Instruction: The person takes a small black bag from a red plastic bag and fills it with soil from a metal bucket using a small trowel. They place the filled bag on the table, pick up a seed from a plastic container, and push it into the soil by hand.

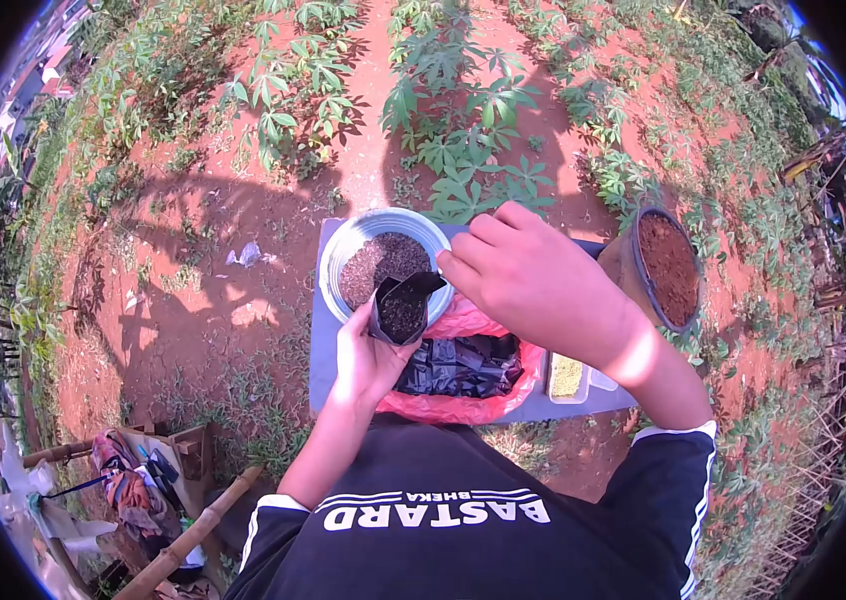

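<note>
My left hand (361,362) is wrapped round a small black plastic seedling bag (403,312), which stands upright with its mouth open and dark soil inside. The bag is over the near edge of a white basin (435,226) that holds loose dark soil mix (375,262). My right hand (503,262) is closed in a pinch at the bag's upper right edge, where the plastic is drawn out to the side. Its fingertips are partly hidden by the hand itself. Just below the hands, a red plastic bag (503,408) holds several folded black seedling bags (463,365).
A grey table (321,385) carries these things. To the right are a bucket (623,265) of reddish-brown soil (668,265) and a clear tub of yellow-green grains (567,380). Leafy plants (463,110) grow beyond. A bamboo pole (188,540) stands at lower left.
</note>
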Available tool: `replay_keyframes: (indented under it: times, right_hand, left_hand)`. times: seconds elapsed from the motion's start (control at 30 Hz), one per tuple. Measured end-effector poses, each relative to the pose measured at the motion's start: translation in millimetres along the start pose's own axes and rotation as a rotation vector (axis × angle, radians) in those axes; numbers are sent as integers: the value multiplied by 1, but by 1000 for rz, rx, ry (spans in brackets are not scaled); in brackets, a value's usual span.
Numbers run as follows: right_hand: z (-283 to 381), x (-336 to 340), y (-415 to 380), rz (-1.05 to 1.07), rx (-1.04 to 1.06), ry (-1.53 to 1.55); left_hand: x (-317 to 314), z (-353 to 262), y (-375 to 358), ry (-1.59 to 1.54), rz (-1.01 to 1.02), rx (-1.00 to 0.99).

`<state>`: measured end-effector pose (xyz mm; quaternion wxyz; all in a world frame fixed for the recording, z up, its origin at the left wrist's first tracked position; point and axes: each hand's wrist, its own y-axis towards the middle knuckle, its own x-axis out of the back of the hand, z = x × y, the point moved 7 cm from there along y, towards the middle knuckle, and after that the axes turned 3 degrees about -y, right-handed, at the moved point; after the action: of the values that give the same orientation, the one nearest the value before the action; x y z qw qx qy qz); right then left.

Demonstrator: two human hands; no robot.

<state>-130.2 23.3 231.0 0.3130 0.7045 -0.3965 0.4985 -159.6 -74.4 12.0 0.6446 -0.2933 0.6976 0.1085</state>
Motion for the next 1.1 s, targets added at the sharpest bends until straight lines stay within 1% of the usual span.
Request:
replay_keyframes:
  times: [0.07, 0.13, 0.2, 0.27, 0.33, 0.37, 0.4, 0.47, 0.6, 0.7, 0.77, 0.8, 0.87, 0.97, 1.1]
  right_hand:
    - [-8, 7, -12, -28, -12, -1]
    - [-18, 13, -23, -54, -22, 2]
    - [-26, 13, -33, -17, -30, 33]
    - [-26, 9, -38, 3, -20, 95]
    - [-25, 3, -39, 24, -7, 158]
    - [-24, -5, -37, 91, 9, 176]
    - [-22, -13, -36, 157, 24, 192]
    - [-22, -17, -32, 139, 31, 205]
    - [-28, -15, -23, 102, 41, 215]
    - [-25, -22, -12, 125, 36, 239]
    - [-23, -30, -7, 129, 33, 246]
    - [-22, -33, -4, 134, 32, 256]
    - [-24, -24, 3, 127, 31, 243]
    - [-21, -26, 12, 137, 18, 219]
    - [-16, -30, 23, 148, -14, 242]
  left_hand:
    - [-12, 7, 1, 10, 31, -6]
    - [-15, 10, -1, 98, -177, -78]
    - [-13, 14, 1, 94, -143, -83]
    - [-12, 17, 1, 112, -231, -106]
    - [-11, 20, 0, 93, -238, -116]
    - [-10, 21, -1, 72, -243, -125]
    - [-7, 22, -1, 74, -244, -126]
    - [-4, 21, 3, 70, -123, -134]
    - [-5, 14, 1, 86, -139, -170]
    - [0, 7, -1, 117, -159, -173]
    - [5, 3, 1, 127, -55, -157]
    - [4, 0, 0, 125, -54, -158]
    - [9, -5, -3, 90, -181, -171]
    - [4, -16, -4, 91, -131, -201]
    - [12, -31, -3, 86, -128, -202]
